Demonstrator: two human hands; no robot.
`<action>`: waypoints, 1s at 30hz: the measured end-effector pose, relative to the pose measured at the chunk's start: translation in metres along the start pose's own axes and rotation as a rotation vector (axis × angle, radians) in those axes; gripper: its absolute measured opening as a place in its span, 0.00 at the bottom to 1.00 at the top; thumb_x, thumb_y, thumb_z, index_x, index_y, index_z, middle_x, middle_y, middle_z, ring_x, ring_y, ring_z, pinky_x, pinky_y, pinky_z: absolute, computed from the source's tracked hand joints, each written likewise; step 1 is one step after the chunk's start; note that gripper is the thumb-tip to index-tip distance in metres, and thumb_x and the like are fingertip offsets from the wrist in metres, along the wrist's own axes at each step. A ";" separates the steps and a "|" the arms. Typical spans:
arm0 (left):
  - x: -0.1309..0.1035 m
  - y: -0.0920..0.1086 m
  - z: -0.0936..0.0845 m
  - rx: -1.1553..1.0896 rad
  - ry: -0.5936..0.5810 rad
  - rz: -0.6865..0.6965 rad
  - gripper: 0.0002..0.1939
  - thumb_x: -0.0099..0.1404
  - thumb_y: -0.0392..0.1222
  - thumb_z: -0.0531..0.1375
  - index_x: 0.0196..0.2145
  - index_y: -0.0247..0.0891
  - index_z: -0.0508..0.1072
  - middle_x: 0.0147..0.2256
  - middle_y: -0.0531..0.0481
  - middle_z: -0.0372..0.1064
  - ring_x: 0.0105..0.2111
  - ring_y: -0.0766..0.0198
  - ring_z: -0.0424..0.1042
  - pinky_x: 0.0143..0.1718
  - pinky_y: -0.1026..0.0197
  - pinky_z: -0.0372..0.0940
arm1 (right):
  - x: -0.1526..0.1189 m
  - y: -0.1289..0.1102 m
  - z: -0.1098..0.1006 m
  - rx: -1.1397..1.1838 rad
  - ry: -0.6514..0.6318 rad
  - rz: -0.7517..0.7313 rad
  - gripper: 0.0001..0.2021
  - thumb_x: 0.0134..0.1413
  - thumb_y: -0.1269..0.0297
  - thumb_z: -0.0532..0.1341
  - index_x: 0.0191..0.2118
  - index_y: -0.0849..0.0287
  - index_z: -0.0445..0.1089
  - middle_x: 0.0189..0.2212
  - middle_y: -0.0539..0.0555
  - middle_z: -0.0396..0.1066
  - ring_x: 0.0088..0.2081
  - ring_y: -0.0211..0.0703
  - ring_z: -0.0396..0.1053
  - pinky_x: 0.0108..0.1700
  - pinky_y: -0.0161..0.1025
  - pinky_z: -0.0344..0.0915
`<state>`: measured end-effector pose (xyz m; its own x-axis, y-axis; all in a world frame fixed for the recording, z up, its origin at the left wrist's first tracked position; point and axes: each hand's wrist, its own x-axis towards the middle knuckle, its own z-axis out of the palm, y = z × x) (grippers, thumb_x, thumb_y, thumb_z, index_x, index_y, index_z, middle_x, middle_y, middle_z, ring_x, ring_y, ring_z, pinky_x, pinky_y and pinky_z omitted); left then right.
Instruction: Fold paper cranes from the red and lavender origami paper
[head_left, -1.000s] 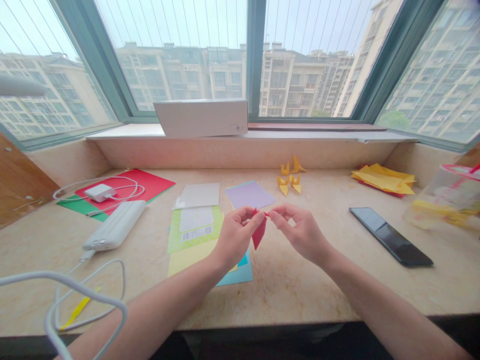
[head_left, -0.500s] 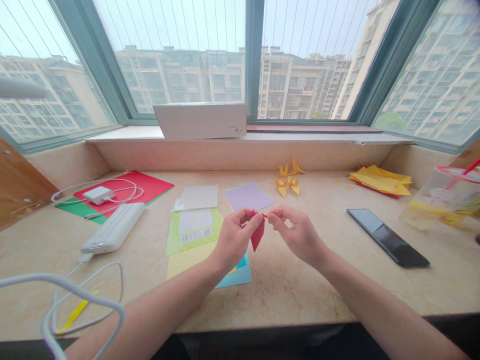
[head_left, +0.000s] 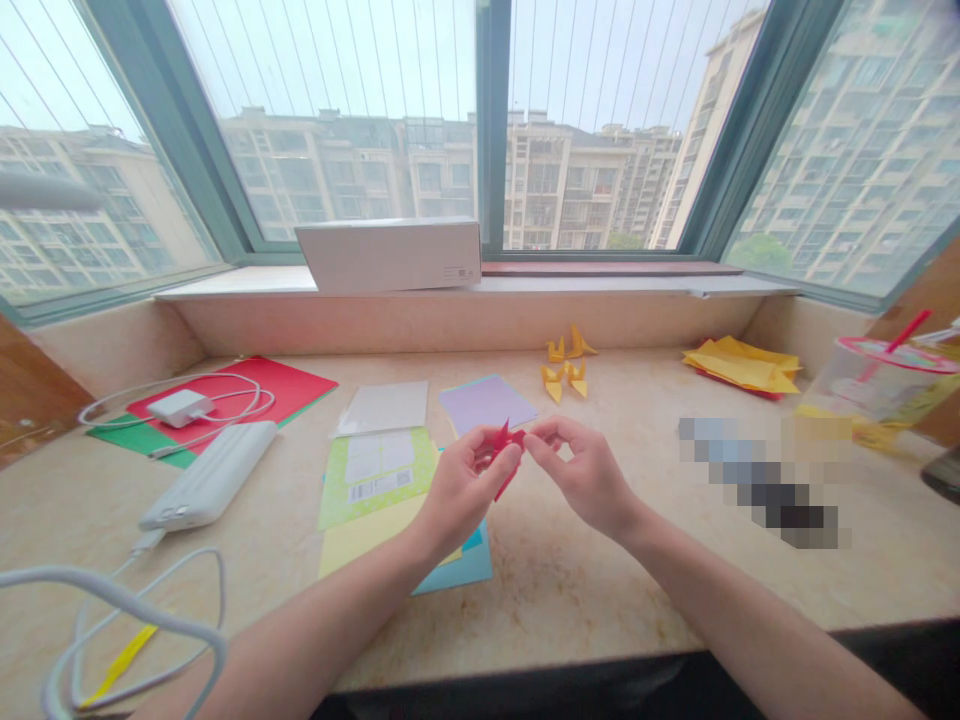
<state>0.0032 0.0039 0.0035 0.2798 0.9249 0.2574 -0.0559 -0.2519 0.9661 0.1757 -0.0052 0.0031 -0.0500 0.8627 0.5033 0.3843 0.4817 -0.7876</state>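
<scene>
Folded red paper (head_left: 501, 442) is held between the hands, above the counter (head_left: 570, 600). One point sticks up; its body slants down and leftward. The left hand (head_left: 466, 478), nearer, pinches it between thumb and fingers. The right hand (head_left: 586, 468) has its fingertips at the paper's right edge; whether they grip, I cannot tell. Beyond sit a purple sheet (head_left: 487, 402) and yellow folded birds (head_left: 553, 384).

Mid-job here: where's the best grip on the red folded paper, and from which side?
I'd pinch the red folded paper lightly at its right edge, coming from the right with thumb and fingertip, where the right hand is. The left hand holds it from the left and hides much of it, and a slim point sticks up that a wide grasp might crush.
</scene>
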 end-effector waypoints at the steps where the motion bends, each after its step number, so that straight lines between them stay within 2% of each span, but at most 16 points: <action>1: 0.000 0.000 0.000 -0.022 -0.018 -0.011 0.15 0.63 0.50 0.65 0.39 0.34 0.77 0.35 0.44 0.78 0.34 0.60 0.76 0.35 0.62 0.68 | 0.001 0.001 0.000 0.009 0.013 0.020 0.10 0.61 0.59 0.61 0.35 0.57 0.76 0.32 0.54 0.79 0.33 0.44 0.72 0.40 0.42 0.66; 4: 0.001 0.002 0.000 -0.018 -0.025 -0.045 0.15 0.63 0.50 0.65 0.36 0.33 0.77 0.29 0.45 0.77 0.28 0.62 0.74 0.30 0.64 0.66 | 0.002 0.001 -0.001 0.042 0.020 0.055 0.12 0.61 0.56 0.62 0.36 0.58 0.77 0.34 0.55 0.79 0.34 0.44 0.73 0.40 0.42 0.67; 7: 0.002 0.004 -0.001 0.023 -0.019 -0.059 0.15 0.63 0.50 0.65 0.33 0.33 0.76 0.25 0.47 0.76 0.25 0.64 0.72 0.27 0.64 0.64 | 0.004 0.000 -0.002 0.102 -0.028 0.087 0.13 0.60 0.54 0.62 0.39 0.58 0.77 0.35 0.56 0.79 0.35 0.45 0.74 0.39 0.42 0.68; 11: 0.001 0.006 0.000 0.007 -0.055 -0.076 0.14 0.62 0.49 0.66 0.31 0.33 0.77 0.26 0.46 0.77 0.25 0.64 0.72 0.28 0.64 0.65 | 0.004 -0.001 -0.004 0.165 -0.075 0.104 0.13 0.59 0.54 0.63 0.37 0.58 0.78 0.31 0.54 0.79 0.34 0.45 0.74 0.42 0.44 0.68; 14: -0.001 0.006 0.002 -0.032 -0.082 -0.083 0.14 0.63 0.49 0.66 0.34 0.33 0.77 0.29 0.44 0.78 0.27 0.63 0.74 0.30 0.62 0.68 | 0.004 -0.001 -0.005 0.202 -0.064 0.121 0.12 0.59 0.55 0.64 0.35 0.58 0.79 0.31 0.55 0.79 0.35 0.46 0.73 0.43 0.44 0.68; 18: -0.001 0.005 0.004 -0.096 -0.141 -0.077 0.14 0.62 0.47 0.67 0.41 0.33 0.78 0.33 0.44 0.79 0.29 0.62 0.76 0.34 0.59 0.71 | 0.006 0.002 -0.007 0.282 -0.024 0.176 0.13 0.56 0.54 0.65 0.34 0.59 0.79 0.30 0.55 0.79 0.32 0.44 0.72 0.38 0.42 0.68; 22: 0.001 0.002 0.003 -0.136 -0.181 -0.119 0.14 0.64 0.48 0.65 0.39 0.33 0.79 0.31 0.44 0.78 0.27 0.61 0.76 0.34 0.58 0.71 | 0.011 0.004 -0.010 0.329 0.004 0.197 0.16 0.58 0.51 0.63 0.32 0.58 0.78 0.27 0.53 0.78 0.29 0.41 0.69 0.36 0.40 0.67; 26: 0.003 0.001 0.000 -0.179 -0.158 -0.167 0.15 0.62 0.49 0.66 0.36 0.31 0.78 0.30 0.43 0.79 0.25 0.62 0.76 0.33 0.58 0.70 | 0.012 0.005 -0.012 0.257 0.068 0.180 0.20 0.62 0.47 0.58 0.36 0.59 0.79 0.30 0.54 0.78 0.30 0.41 0.69 0.36 0.40 0.67; 30: 0.004 0.000 -0.001 -0.180 -0.170 -0.172 0.16 0.62 0.49 0.67 0.36 0.31 0.78 0.29 0.44 0.78 0.24 0.62 0.75 0.32 0.59 0.69 | 0.010 0.004 -0.011 0.253 -0.004 0.172 0.18 0.60 0.49 0.62 0.38 0.59 0.79 0.31 0.54 0.78 0.33 0.43 0.71 0.38 0.40 0.67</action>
<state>0.0038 0.0077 0.0040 0.4556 0.8848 0.0979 -0.1588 -0.0274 0.9869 0.1870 0.0032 0.0088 -0.0079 0.9351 0.3542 0.1460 0.3515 -0.9247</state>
